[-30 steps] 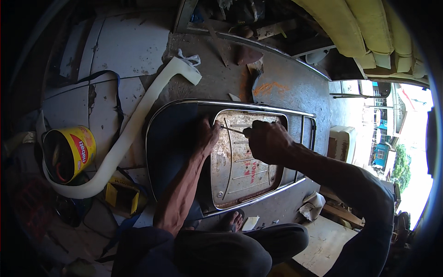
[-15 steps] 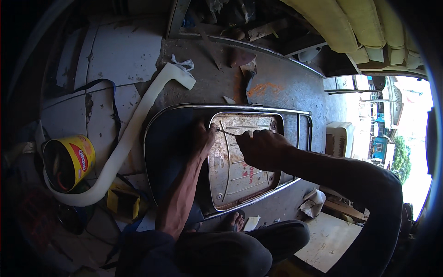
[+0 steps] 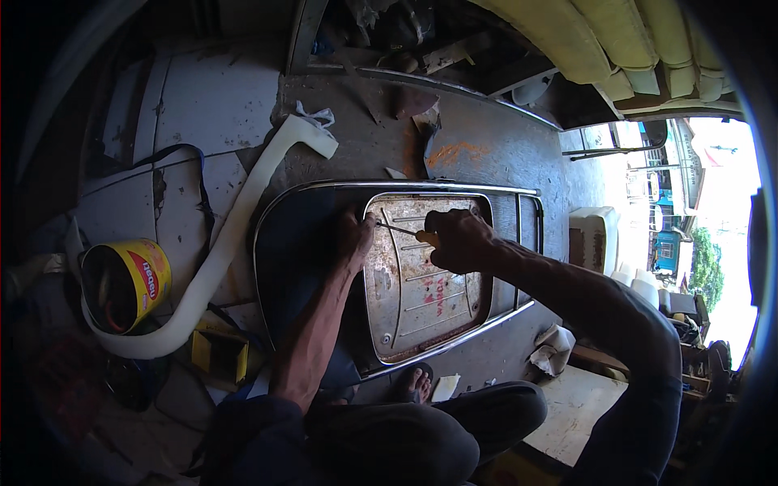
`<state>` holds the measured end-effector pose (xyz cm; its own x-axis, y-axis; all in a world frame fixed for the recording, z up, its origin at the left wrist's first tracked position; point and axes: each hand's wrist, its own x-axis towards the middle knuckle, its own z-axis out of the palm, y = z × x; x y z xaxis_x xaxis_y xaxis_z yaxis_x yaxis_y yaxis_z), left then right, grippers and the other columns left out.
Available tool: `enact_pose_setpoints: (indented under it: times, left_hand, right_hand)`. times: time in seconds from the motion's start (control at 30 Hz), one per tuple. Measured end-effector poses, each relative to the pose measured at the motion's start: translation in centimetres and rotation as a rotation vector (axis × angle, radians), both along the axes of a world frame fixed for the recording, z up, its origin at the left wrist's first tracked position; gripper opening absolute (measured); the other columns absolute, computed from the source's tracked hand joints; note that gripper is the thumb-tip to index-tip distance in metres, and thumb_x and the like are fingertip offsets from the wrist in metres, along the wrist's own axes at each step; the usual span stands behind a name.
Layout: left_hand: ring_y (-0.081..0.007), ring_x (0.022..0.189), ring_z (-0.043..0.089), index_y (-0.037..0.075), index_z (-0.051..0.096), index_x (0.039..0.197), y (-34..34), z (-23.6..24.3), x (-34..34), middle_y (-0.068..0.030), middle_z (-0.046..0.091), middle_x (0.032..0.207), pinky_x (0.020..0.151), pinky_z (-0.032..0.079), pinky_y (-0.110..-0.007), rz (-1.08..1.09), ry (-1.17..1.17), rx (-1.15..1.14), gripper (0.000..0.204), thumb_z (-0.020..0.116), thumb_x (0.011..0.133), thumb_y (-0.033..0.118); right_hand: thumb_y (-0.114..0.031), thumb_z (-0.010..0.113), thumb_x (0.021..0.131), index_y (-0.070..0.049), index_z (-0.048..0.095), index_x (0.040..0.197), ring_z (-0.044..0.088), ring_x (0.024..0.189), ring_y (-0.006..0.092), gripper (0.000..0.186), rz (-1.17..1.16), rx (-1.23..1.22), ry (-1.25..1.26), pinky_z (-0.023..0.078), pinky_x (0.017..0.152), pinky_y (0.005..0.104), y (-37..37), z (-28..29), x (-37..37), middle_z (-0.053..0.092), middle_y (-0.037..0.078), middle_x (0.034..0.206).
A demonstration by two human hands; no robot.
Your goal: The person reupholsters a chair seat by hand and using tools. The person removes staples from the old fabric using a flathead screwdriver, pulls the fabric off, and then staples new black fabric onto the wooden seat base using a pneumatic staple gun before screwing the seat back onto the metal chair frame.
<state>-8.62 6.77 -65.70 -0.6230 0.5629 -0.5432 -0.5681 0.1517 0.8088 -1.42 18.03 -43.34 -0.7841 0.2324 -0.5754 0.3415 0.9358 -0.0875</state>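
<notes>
A folding chair with a chromed tube frame (image 3: 519, 243) and a dark padded part (image 3: 296, 267) lies in front of my knees. Its worn, rusty metal seat pan (image 3: 438, 324) faces up, with pressed ribs and red lettering. My right hand (image 3: 463, 241) is closed round the yellow handle of a screwdriver (image 3: 399, 229), whose shaft points left to the pan's upper left corner. At that corner my left hand (image 3: 356, 237) has its fingers bent close by the screwdriver's tip. Whatever they pinch is too small and dark to make out.
A long strip of white foam (image 3: 235, 235) curves over the tiled floor at left. Beside it stand a yellow tub (image 3: 158, 275) with items inside and a small yellow box (image 3: 241, 356). Yellow padded rolls (image 3: 567, 36) hang over the upper right; a pale board (image 3: 571, 409) lies lower right.
My right hand has turned on the screwdriver and its elbow has come inward, so the yellow handle now shows. My left hand stays at the same corner. The whole view has shifted slightly.
</notes>
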Motion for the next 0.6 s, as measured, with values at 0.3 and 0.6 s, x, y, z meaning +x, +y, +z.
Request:
enact_pose_setpoints:
  times: [0.3, 0.6]
  left_hand:
    - [-0.0209, 0.091, 0.066, -0.003, 0.063, 0.124, -0.2, -4.4, 0.5, -0.0137, 0.069, 0.110, 0.083, 0.056, -0.040, 0.048, -0.038, 0.126, 0.038, 0.064, 0.089, 0.013]
    - [-0.0211, 0.094, 0.066, -0.001, 0.062, 0.126, -0.6, -3.1, 0.8, -0.0115, 0.068, 0.109, 0.085, 0.055, -0.040, 0.019, 0.002, 0.137, 0.039, 0.065, 0.090, 0.014]
  right_hand:
    - [-0.015, 0.064, 0.093, 0.003, 0.068, 0.099, 0.076, 0.083, 0.0317, 0.019, 0.655, 0.124, -0.267, 0.064, 0.066, 0.0401, -2.7, 1.8, -4.7, 0.072, 0.017, 0.094]
    - [-0.017, 0.066, 0.087, -0.002, 0.075, 0.104, 0.076, 0.089, 0.0321, 0.024, -0.148, -0.061, -0.242, 0.063, 0.073, 0.0428, 0.2, -0.1, -3.4, 0.075, 0.019, 0.090]
